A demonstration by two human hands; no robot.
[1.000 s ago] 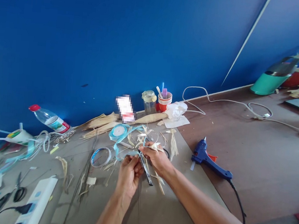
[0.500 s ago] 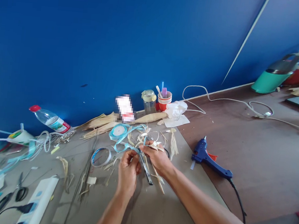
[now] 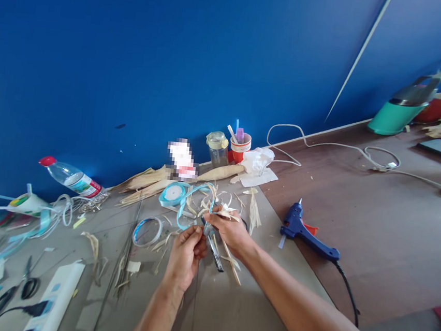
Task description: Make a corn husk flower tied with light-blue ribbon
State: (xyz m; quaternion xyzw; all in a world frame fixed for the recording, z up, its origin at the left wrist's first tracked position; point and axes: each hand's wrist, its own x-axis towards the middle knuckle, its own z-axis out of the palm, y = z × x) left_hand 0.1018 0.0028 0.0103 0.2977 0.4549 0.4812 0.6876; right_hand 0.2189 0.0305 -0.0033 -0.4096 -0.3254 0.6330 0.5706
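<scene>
My left hand (image 3: 187, 248) is closed in a pinch at the end of a light blue ribbon (image 3: 180, 211), which loops back toward its roll (image 3: 173, 193). Beside it, my right hand (image 3: 231, 232) is closed around a flower of pale dried husk (image 3: 226, 213) whose strips fan out over the fingers. Ribbon also passes at the right fingertips. Under the hands lie a dark, slim tool (image 3: 216, 256), its kind unclear, and a thin pale stick (image 3: 234, 268). The fingertips partly hide where ribbon and flower meet.
A blue glue gun (image 3: 309, 234) lies on the right with its cord. Left of the hands are a tape roll (image 3: 147, 231), dark wires (image 3: 130, 235), scissors (image 3: 17, 286) and a power strip (image 3: 55, 295). A bottle (image 3: 76, 180), jar (image 3: 218, 149) and paper cups (image 3: 240, 146) stand along the wall.
My left hand has moved slightly left and down, away from the right one. The ribbon loop has shifted and hangs narrower. The right hand keeps its grip; the view has shifted slightly.
</scene>
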